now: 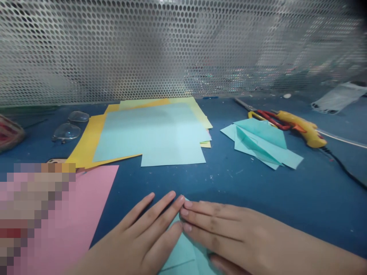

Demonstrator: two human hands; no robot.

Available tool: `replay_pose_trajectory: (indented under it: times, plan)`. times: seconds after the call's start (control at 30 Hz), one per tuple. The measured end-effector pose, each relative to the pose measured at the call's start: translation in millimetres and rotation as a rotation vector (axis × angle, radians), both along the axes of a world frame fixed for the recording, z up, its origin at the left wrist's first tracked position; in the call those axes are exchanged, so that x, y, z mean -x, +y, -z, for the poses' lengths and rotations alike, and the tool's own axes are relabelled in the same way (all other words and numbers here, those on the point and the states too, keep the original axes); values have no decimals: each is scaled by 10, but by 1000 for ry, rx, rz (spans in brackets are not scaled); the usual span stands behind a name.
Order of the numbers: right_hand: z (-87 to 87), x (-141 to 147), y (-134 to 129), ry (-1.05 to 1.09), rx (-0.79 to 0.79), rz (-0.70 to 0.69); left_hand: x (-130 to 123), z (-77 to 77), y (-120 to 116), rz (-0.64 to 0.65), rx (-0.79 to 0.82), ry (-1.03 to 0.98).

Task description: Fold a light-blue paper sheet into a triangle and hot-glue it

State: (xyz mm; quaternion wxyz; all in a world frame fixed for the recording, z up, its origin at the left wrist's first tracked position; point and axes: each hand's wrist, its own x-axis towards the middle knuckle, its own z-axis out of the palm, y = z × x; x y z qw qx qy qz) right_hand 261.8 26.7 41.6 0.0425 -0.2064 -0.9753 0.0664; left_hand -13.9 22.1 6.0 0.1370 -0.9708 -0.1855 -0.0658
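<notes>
Low in the head view, a folded sheet of turquoise paper [183, 250] lies on the blue table, partly covered by both hands. My left hand [151, 233] rests flat on its left side, fingers stretched and spread, index fingertip at the pointed far end. My right hand [226, 227] lies over its right side with straight fingers side by side, their tips pressing the paper close to the left fingertips. Its thumb is mostly hidden below the palm. A dark straight line crosses the paper near the bottom edge.
Coloured sheets [151, 130] are stacked at the back, pink paper [94, 202] at left beside a pixelated patch. Glasses [67, 131] lie further back. On the right are folded turquoise paper [258, 141], scissors [272, 119] and a yellow glue gun [304, 128] with cable. A perforated metal panel [172, 49] stands behind.
</notes>
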Motion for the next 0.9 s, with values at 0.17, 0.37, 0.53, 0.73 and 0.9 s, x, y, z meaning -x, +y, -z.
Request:
replay_pose_trajectory:
  times: [0.17, 0.37, 0.53, 0.73, 0.9]
  plan:
    - [-36, -16, 57, 14, 153, -17, 25, -21, 5, 10, 11, 3]
    - [23, 34, 20, -32, 137, 0, 6, -54, 6, 14, -6, -26]
    - [-33, 26, 54, -40, 156, 1, -28, -120, 32, 47, 34, -39]
    - [-33, -1, 6, 38, 183, 69, -74, -31, 20, 21, 108, -120]
    - [84, 60, -136, 85, 135, 210, -103, 237, -33, -46, 6, -363]
